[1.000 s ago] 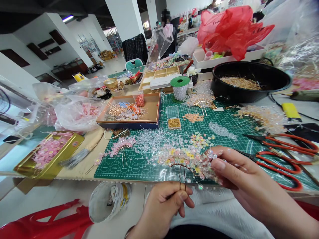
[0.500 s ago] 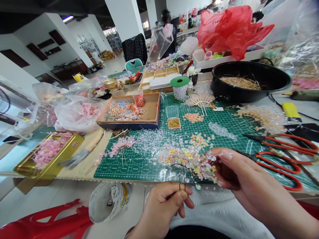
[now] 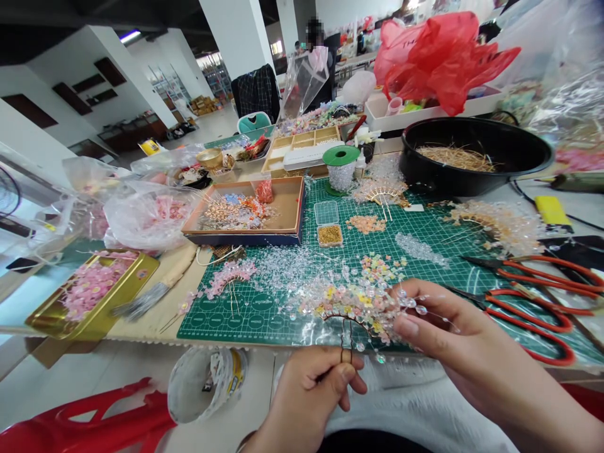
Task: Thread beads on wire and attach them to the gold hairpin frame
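My left hand point(image 3: 306, 393) pinches the twin wire prongs of a beaded hair ornament point(image 3: 353, 308) between thumb and fingers, just below its curved gold wire frame. The ornament is a spray of clear crystal beads and small pink and yellow flowers, held above the front edge of a green cutting mat point(image 3: 278, 321). My right hand point(image 3: 438, 333) holds the ornament's right end, with thumb and fingertips closed on thin beaded wires. Some of these wires stick out to the right past my fingers.
Similar beaded pieces point(image 3: 495, 223) and loose crystal beads point(image 3: 292, 264) lie on the mat. Red-handled scissors point(image 3: 533, 318) lie to the right. Behind stand a cardboard tray point(image 3: 245, 214) and a black basin point(image 3: 472, 151) holding straw. A person point(image 3: 318, 63) stands far back.
My right hand has shifted slightly down and its fingers have closed further on the wires. The ornament has tilted a little, and beaded wires now fan out to the right. My left hand stays nearly still.
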Tool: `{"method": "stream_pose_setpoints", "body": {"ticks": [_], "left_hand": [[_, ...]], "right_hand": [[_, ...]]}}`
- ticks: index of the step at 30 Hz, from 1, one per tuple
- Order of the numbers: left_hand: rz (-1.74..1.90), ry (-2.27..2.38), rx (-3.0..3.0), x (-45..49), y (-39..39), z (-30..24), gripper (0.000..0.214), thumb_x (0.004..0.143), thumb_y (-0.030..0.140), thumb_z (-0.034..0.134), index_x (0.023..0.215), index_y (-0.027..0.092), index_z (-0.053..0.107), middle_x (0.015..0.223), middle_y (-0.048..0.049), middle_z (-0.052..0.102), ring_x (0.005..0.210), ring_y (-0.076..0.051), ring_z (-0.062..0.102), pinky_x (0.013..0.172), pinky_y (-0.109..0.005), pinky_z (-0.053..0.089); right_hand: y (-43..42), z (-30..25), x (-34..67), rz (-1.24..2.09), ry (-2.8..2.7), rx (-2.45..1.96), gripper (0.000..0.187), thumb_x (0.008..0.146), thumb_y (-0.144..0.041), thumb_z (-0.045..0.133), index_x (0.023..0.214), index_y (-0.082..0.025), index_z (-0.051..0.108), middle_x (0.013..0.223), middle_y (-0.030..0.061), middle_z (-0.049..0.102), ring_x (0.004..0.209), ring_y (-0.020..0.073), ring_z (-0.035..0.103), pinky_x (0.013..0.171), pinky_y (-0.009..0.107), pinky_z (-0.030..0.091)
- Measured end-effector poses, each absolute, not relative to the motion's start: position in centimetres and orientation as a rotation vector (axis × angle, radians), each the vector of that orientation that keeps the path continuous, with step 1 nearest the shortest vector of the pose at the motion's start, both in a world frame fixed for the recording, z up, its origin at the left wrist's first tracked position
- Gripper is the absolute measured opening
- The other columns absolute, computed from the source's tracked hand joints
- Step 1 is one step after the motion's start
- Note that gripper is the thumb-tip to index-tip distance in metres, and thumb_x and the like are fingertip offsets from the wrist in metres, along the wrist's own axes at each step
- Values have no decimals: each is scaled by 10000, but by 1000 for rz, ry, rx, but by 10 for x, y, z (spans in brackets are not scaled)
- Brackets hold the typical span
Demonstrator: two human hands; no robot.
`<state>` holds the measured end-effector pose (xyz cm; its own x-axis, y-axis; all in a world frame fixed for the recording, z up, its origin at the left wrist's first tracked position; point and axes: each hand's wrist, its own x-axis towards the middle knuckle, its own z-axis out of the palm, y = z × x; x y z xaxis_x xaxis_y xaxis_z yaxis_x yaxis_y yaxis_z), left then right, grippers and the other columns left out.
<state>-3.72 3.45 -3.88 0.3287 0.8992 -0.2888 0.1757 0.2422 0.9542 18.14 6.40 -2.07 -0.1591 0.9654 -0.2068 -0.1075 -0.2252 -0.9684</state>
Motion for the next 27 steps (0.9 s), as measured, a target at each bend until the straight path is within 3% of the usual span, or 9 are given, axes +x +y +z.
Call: {"method": "stream_pose_setpoints", "body": {"ticks": [9, 16, 22, 27], "left_hand": [[675, 1173, 1280, -36, 34, -37, 282, 904, 308, 541, 784, 152, 743, 740, -39, 711, 527, -85, 526, 592, -232, 410], [663, 1195, 1358, -36, 34, -40, 306, 915, 323, 540, 785, 158, 761, 747, -46, 729, 527, -95, 550, 619, -241, 440], [657, 1202, 1365, -36, 34, -42, 314, 915, 336, 541, 790, 159, 768, 754, -51, 733, 534, -101, 565, 617, -240, 445], [646, 1195, 1336, -36, 35, -36, 300, 898, 308, 548, 754, 154, 762, 708, -41, 715, 523, -98, 553, 617, -235, 443]], "right_hand": [[67, -25, 184, 1503, -1163, -1232, 217, 889, -495, 695, 991, -306, 664, 867, -18, 623, 740, 155, 531, 642, 257, 433], [65, -22, 181, 1544, -1198, -1281, 293, 832, -533, 736, 1021, -324, 654, 673, -4, 551, 933, 276, 624, 737, 339, 492], [65, -14, 175, 1496, -1148, -1242, 257, 847, -532, 726, 962, -319, 641, 796, -24, 601, 714, 165, 545, 586, 264, 428], [68, -15, 172, 1470, -1195, -1153, 181, 872, -470, 731, 947, -320, 661, 853, -36, 591, 721, 128, 529, 620, 216, 447]]}}
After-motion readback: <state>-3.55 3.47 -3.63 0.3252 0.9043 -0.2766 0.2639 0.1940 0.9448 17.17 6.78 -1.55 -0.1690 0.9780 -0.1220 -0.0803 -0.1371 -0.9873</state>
